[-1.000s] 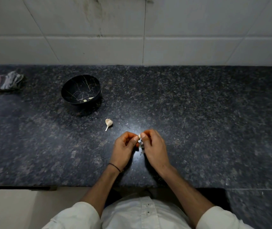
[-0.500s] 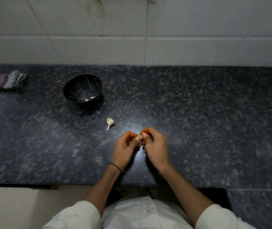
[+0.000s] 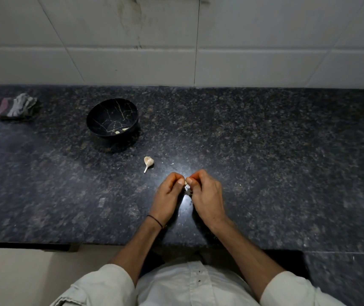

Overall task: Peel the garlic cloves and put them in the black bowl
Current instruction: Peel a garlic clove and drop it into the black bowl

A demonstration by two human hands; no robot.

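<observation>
Risk — left hand (image 3: 168, 196) and right hand (image 3: 207, 196) fingers (image 3: 180, 181) pinch one garlic clove (image 3: 185, 183); a slip could pop it onto the bench (image 3: 265, 162), short of the black bowl (image 3: 110, 138) beyond the fingers.

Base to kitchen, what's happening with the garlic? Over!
Left hand and right hand both pinching small pale garlic clove. Two pale cloves in black gold-veined bowl. Stemmed garlic piece on dark granite counter, nothing blocking.
</observation>
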